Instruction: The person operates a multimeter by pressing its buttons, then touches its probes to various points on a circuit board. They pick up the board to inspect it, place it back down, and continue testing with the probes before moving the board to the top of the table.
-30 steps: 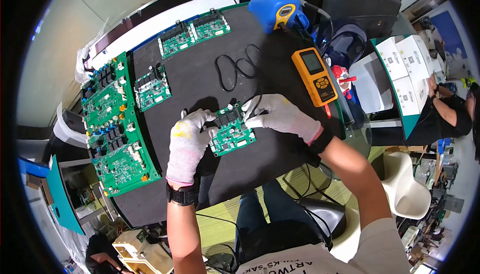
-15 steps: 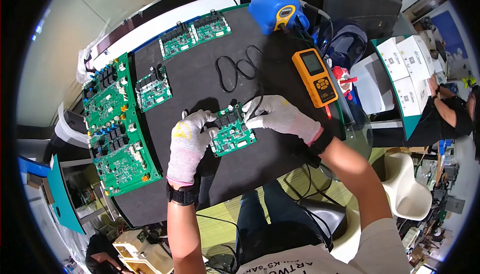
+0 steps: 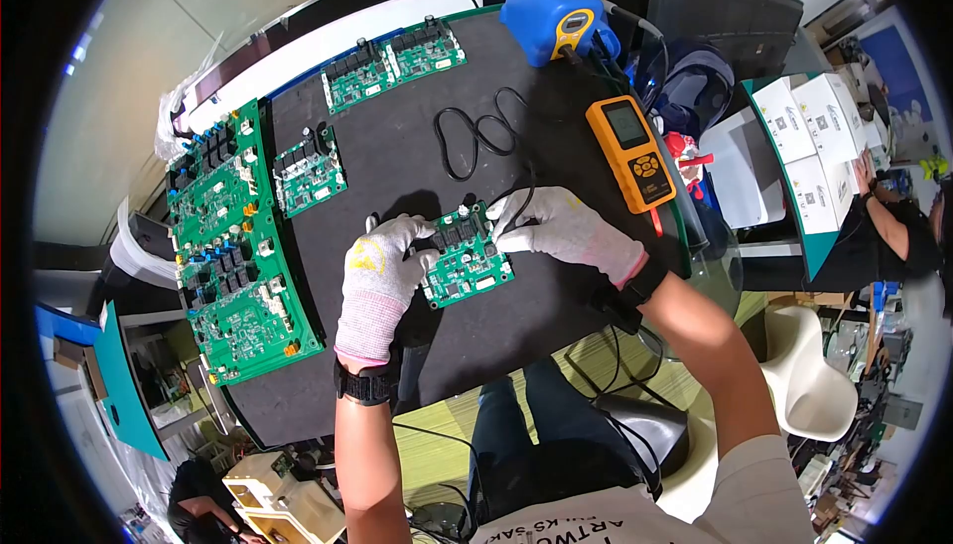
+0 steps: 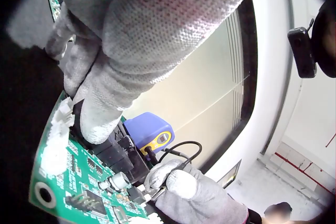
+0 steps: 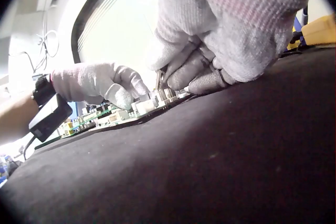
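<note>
A small green circuit board [image 3: 469,276] with black relay-like blocks lies on the dark mat in front of the person. The gloved left hand [image 3: 382,261] grips its left side, and a fingertip rests against the black blocks [image 4: 113,153] in the left wrist view. At the board's right edge, the gloved right hand [image 3: 571,231] pinches the end of a thin black cable [image 3: 476,147]. Seen from the left wrist, the right hand [image 4: 199,195] holds that end close against the board's edge connectors. The fingers largely hide the cable tip.
Larger green boards [image 3: 248,311] line the mat's left side. A single small board [image 3: 310,177] lies beside them, and two more [image 3: 392,63] sit at the back. An orange handheld meter [image 3: 632,152] and a blue soldering-station-like unit [image 3: 556,18] stand to the right.
The head view has shifted slightly, moving the scene a little to the right. Both hands keep their places on the board, with no clear change in grip.
</note>
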